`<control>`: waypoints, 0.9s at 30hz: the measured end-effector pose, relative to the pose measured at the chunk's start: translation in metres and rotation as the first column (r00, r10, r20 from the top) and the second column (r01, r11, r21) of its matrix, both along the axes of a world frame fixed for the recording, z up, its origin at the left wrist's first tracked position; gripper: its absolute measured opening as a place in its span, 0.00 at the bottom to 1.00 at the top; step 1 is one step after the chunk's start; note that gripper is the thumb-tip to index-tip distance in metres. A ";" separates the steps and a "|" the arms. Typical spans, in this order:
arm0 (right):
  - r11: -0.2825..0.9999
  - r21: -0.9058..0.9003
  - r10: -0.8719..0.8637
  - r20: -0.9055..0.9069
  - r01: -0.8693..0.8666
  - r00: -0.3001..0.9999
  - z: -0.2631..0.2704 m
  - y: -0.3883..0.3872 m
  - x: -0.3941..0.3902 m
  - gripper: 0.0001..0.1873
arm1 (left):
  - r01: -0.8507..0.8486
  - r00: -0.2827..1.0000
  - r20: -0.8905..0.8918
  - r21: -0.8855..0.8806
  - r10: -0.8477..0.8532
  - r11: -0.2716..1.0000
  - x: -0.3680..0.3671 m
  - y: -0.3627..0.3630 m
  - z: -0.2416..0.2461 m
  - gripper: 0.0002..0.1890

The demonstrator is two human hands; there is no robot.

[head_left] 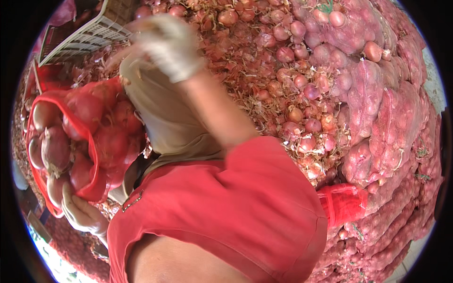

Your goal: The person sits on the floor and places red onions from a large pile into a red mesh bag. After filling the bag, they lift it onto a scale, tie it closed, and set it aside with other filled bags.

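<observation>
A red mesh sack (93, 141) full of red onions stands at the left, its rim folded open. My left hand (83, 212), in a pale glove, rests against the lower edge of the sack beside an onion (56, 150) at its mouth; whether the fingers grip the rim is hard to tell. Above my knee, near the plastic crate, is my right hand (168, 44), in a whitish glove. It is motion-blurred, and what its fingers hold cannot be made out. Loose onions (300, 81) and dry onion skins (233, 60) cover the ground on the right side of my leg.
A pale slatted plastic crate (85, 37) stands tilted at the upper left. Filled mesh sacks of onions (393, 123) are piled along the right side. Folded red mesh (345, 205) lies beside them, next to my red shirt. More onions (74, 247) show at the lower left.
</observation>
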State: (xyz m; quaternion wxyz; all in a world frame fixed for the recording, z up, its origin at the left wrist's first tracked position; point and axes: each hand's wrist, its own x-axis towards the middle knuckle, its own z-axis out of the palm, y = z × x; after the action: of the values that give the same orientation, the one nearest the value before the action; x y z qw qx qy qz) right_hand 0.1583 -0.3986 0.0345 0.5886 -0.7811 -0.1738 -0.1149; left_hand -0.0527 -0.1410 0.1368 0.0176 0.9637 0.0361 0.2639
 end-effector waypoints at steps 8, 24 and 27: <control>-0.078 -0.964 -0.891 -0.048 -0.255 0.452 -0.146 -0.351 -0.112 0.26 | -0.034 0.998 0.054 -0.134 0.041 0.990 -0.001 -0.006 -0.011 0.18; 0.585 0.130 -0.082 -0.973 0.800 0.218 -0.189 -0.296 -0.115 0.19 | -0.068 0.995 -0.079 -0.134 0.058 0.989 -0.003 -0.018 0.007 0.18; 0.562 0.656 0.305 -0.730 0.504 0.611 -0.132 -0.188 -0.071 0.22 | -0.041 0.990 -0.139 -0.019 0.038 0.999 -0.013 -0.017 0.018 0.19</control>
State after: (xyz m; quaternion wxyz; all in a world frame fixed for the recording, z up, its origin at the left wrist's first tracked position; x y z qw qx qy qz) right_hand 0.0872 -0.5868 -0.0975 0.8829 -0.3887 0.2268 0.1339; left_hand -0.0655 -0.1576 0.1544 0.0204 0.9786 0.0591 0.1961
